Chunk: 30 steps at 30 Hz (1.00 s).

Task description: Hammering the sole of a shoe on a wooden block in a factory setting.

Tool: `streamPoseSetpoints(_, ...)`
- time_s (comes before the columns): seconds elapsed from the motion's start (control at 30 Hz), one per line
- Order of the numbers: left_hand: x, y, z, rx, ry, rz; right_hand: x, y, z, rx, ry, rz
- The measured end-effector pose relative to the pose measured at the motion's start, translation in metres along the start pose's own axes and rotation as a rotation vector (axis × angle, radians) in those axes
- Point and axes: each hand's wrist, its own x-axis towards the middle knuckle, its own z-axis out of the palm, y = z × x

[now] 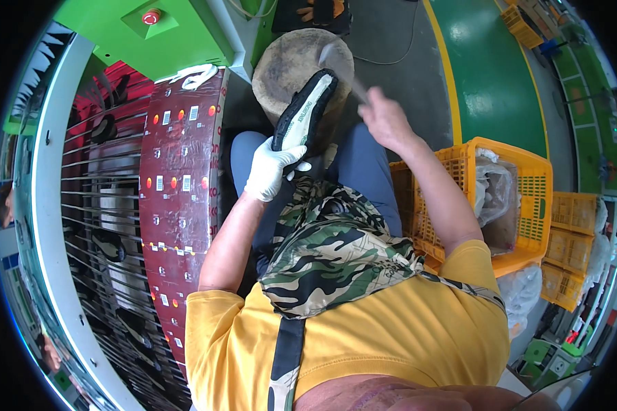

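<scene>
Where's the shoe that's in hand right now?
The shoe is above centre in the head view, gripped by the gloved left hand, overlapping the stump and left of the bare right hand.

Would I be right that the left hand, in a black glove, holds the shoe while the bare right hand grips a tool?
Not quite: the head view shows the left hand in a white glove, not black. It holds the shoe, and the bare right hand grips a tool.

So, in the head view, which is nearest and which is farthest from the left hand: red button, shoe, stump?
1. Shoe: held in the left hand.
2. Stump: ahead, past the hand.
3. Red button: farthest, up at the left.
</scene>
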Motion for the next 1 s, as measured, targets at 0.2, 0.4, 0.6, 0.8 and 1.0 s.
streamPoseSetpoints(0.2, 0.004, -0.004, -0.006, -0.115, 0.048, -0.022, 0.026, -0.056, -0.054, 0.183, -0.059, -0.029)
streamPoseSetpoints(0.4, 0.007, -0.004, 0.000, -0.091, 0.045, -0.033, 0.008, -0.007, -0.006, 0.285, 0.195, -0.079)
streamPoseSetpoints(0.6, 0.009, 0.000, -0.011, -0.230, -0.002, -0.007, 0.023, -0.028, -0.036, 0.129, -0.125, 0.040)
streamPoseSetpoints(0.8, 0.018, -0.005, -0.017, -0.246, 0.011, -0.037, 0.011, -0.010, -0.006, 0.369, 0.178, 0.012)
streamPoseSetpoints(1.0, 0.017, 0.003, -0.017, -0.274, -0.025, -0.035, 0.014, -0.015, -0.021, 0.156, -0.154, 0.062)
